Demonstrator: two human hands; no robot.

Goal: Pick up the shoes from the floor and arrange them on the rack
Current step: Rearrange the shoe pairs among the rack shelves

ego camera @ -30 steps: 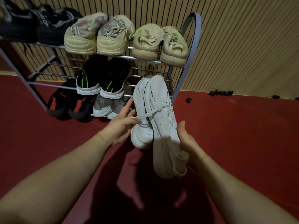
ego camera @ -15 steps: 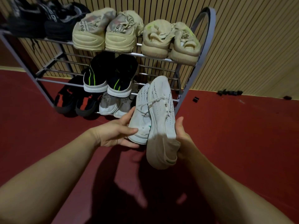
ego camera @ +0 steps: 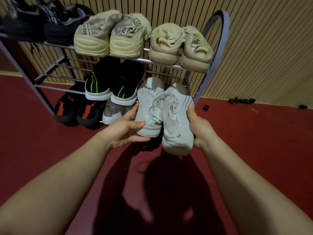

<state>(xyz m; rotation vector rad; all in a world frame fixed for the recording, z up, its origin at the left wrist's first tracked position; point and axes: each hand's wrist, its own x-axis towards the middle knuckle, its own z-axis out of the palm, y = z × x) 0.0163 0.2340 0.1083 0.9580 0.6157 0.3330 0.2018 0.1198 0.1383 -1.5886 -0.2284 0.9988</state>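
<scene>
I hold a pair of white knit shoes with green heel marks, toes pointing at the metal shoe rack (ego camera: 171, 65). My left hand (ego camera: 126, 129) grips the heel of the left white shoe (ego camera: 147, 106), thumb on top. My right hand (ego camera: 198, 126) grips the side of the right white shoe (ego camera: 176, 119). Both toes reach the right end of the middle shelf, beside the black shoes with green stripes (ego camera: 115, 83). Whether the soles rest on the bars is hidden.
Two beige pairs (ego camera: 108, 38) (ego camera: 181, 46) and black shoes (ego camera: 44, 22) fill the top shelf. Black-and-red shoes (ego camera: 76, 109) and a grey pair (ego camera: 112, 112) sit on the bottom level. Small black pieces (ego camera: 240, 100) lie on the red floor by the slatted wall.
Both hands carried the white pair forward and up to the middle shelf. The shoes turned from lying on their sides to upright, heels toward me.
</scene>
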